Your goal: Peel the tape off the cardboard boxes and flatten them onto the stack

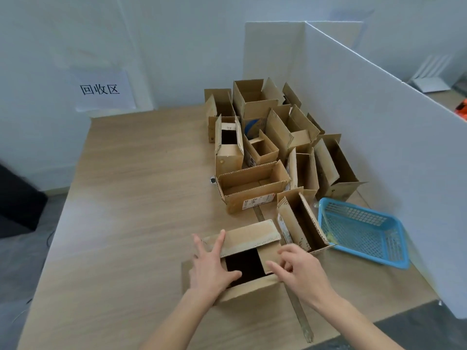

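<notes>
A small open cardboard box (252, 236) stands on the wooden table (126, 198) right in front of me, its dark inside showing. My left hand (211, 266) lies on the box's left side with straight fingers over the left flap and the thumb at the opening's edge. My right hand (299, 270) sits at the box's right side, fingers curled at the right flap; what they pinch is hidden. Several more open cardboard boxes (262, 147) are crowded behind it. A strip of brown tape (300, 317) lies on the table by my right wrist.
A blue plastic basket (364, 231) sits at the right. White partition boards (379, 117) wall off the right and back. A paper sign (102, 89) hangs on the left wall. A small dark object (213, 180) lies beside the boxes.
</notes>
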The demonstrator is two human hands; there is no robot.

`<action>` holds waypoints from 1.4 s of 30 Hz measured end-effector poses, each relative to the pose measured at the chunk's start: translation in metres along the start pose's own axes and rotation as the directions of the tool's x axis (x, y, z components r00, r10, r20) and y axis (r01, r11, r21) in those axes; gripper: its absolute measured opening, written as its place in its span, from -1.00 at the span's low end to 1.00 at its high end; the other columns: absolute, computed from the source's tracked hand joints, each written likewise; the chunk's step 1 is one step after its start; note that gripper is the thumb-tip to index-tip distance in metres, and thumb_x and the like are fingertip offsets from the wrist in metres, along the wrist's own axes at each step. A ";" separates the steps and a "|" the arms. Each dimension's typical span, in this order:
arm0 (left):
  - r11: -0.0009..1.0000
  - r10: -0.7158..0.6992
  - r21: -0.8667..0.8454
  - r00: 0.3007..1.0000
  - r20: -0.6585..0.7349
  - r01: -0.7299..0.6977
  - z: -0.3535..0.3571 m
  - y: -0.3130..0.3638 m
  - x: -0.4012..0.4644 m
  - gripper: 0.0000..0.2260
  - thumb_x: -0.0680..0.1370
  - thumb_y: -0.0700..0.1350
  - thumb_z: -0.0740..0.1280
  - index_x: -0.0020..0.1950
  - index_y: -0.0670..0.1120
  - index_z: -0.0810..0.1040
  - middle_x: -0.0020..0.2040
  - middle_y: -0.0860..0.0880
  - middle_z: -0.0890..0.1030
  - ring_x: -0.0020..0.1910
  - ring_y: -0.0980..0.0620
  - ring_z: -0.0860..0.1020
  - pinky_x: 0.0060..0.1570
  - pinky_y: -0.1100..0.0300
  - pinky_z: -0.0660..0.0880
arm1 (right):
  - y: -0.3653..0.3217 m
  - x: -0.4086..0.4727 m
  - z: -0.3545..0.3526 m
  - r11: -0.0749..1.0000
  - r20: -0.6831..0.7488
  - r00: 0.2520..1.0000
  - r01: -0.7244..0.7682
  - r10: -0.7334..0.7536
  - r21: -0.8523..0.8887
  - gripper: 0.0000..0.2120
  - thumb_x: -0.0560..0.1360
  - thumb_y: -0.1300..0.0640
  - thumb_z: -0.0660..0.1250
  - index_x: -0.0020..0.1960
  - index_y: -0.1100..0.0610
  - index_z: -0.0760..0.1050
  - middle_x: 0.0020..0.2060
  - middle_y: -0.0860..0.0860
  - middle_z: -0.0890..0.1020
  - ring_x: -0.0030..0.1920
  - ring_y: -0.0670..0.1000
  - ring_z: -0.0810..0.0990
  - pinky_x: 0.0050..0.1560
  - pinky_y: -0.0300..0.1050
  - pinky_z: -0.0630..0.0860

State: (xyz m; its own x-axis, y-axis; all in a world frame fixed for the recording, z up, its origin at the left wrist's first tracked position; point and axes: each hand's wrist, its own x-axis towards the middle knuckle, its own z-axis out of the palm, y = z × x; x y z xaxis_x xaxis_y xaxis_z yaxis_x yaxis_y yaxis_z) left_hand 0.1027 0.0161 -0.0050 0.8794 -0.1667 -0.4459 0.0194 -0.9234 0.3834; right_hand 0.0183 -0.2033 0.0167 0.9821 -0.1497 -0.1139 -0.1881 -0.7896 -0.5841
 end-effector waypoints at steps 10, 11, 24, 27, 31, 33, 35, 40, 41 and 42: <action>0.940 0.094 -0.330 0.996 -0.005 -0.091 -0.027 -0.032 -0.011 -0.09 0.46 -0.02 0.39 0.52 0.53 -0.14 0.66 -0.18 -0.11 0.62 -0.22 0.05 0.49 -0.09 0.22 | -0.052 0.039 0.016 0.975 0.211 0.953 -0.198 0.216 -0.105 0.19 0.41 -0.09 0.51 0.48 -0.39 -0.47 0.41 0.12 0.42 0.24 0.15 0.58 0.28 0.13 0.55; 0.925 0.113 -0.362 0.993 -0.034 -0.117 -0.034 -0.038 -0.014 -0.08 0.45 -0.04 0.38 0.51 0.54 -0.17 0.66 -0.16 -0.05 0.64 -0.15 -0.01 0.50 -0.10 0.21 | -0.056 0.040 0.013 0.982 0.219 0.957 -0.183 0.190 -0.050 0.16 0.42 -0.08 0.49 0.47 -0.43 -0.46 0.41 0.10 0.44 0.17 0.10 0.60 0.25 0.10 0.58; 0.763 0.160 -0.573 0.946 -0.281 -0.299 -0.142 -0.083 -0.059 -0.30 0.50 -0.10 0.12 0.58 0.34 0.04 0.24 0.18 0.57 0.17 0.10 0.51 0.19 0.26 0.40 | -0.119 0.084 -0.021 0.734 0.135 0.980 -0.198 0.145 0.649 -0.28 0.67 0.22 0.17 0.58 -0.30 -0.13 0.58 -0.02 0.12 0.47 0.18 0.27 0.35 0.29 0.47; 0.840 0.321 -0.354 0.903 -0.285 -0.411 -0.152 -0.109 -0.065 -0.33 0.51 -0.22 0.15 0.59 0.20 0.19 0.48 0.20 0.41 0.37 0.45 0.33 0.34 0.49 0.24 | -0.134 0.093 -0.026 0.495 0.284 0.933 -0.359 0.222 0.791 -0.50 0.64 -0.24 0.17 0.54 -0.18 0.15 0.44 0.05 0.35 0.31 0.23 0.44 0.01 0.26 0.64; 0.811 0.584 0.065 0.811 -0.023 -0.582 -0.145 -0.156 -0.069 -0.28 0.54 -0.23 0.11 0.64 0.21 0.01 0.63 0.26 0.05 0.60 0.29 -0.01 0.58 0.27 -0.03 | -0.129 0.098 -0.024 0.285 0.420 0.857 -0.500 0.298 0.818 -0.48 0.55 -0.40 0.20 0.26 -0.01 0.44 0.13 0.16 0.60 0.13 0.27 0.62 -0.05 0.26 0.67; 0.752 0.611 0.228 0.784 0.112 -0.619 -0.130 -0.181 -0.070 -0.30 0.60 -0.19 0.09 0.65 0.21 -0.11 0.63 0.31 -0.12 0.59 0.31 -0.18 0.56 0.30 -0.16 | -0.116 0.093 -0.006 0.382 0.384 0.841 -0.521 0.380 0.763 -0.58 0.60 -0.06 0.38 0.40 0.01 0.39 0.13 0.18 0.59 0.06 0.22 0.66 -0.18 0.14 0.69; 0.747 0.578 0.274 0.795 0.182 -0.606 -0.107 -0.204 -0.072 -0.32 0.64 -0.16 0.07 0.64 0.25 -0.18 0.61 0.33 -0.21 0.59 0.28 -0.23 0.57 0.26 -0.20 | -0.093 0.081 0.024 0.539 0.377 0.834 -0.550 0.403 0.638 -0.45 0.59 0.21 0.40 0.50 -0.07 0.31 0.16 0.17 0.60 0.03 0.16 0.68 -0.14 0.10 0.69; 0.798 0.484 0.314 0.858 0.174 -0.514 -0.033 -0.246 -0.077 -0.27 0.57 -0.20 0.13 0.63 0.29 -0.06 0.64 0.21 -0.01 0.62 0.12 0.08 0.56 0.21 -0.14 | -0.051 0.038 0.098 0.736 0.445 0.805 -0.564 0.392 0.373 -0.30 0.54 0.41 0.27 0.52 -0.16 0.26 -0.01 0.13 0.71 -0.46 -0.08 0.47 -0.47 -0.19 0.38; 0.793 0.474 0.348 0.865 0.165 -0.501 -0.019 -0.252 -0.078 -0.27 0.56 -0.18 0.13 0.63 0.30 -0.05 0.65 0.19 0.04 0.61 0.13 0.13 0.56 0.22 -0.04 | -0.043 0.033 0.113 0.742 0.455 0.800 -0.567 0.392 0.357 -0.29 0.55 0.44 0.25 0.53 -0.15 0.24 0.06 0.13 0.69 -0.45 -0.09 0.50 -0.48 -0.21 0.38; 0.823 0.430 0.310 0.878 0.210 -0.476 -0.007 -0.255 -0.078 -0.29 0.58 -0.15 0.12 0.62 0.33 -0.06 0.65 0.19 0.00 0.62 0.11 0.08 0.57 0.20 -0.02 | -0.038 0.029 0.126 0.753 0.459 0.797 -0.565 0.392 0.338 -0.30 0.55 0.45 0.23 0.50 -0.16 0.23 0.15 0.12 0.66 -0.39 -0.08 0.55 -0.46 -0.23 0.41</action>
State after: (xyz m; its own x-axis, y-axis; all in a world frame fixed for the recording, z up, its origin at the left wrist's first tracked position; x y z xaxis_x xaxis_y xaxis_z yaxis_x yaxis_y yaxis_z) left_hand 0.0322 0.2668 -0.0620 0.6810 -0.6156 -0.3967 -0.5507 -0.7875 0.2767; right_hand 0.0536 -0.1027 -0.0662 0.7080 -0.1562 -0.6887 -0.6973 -0.3090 -0.6468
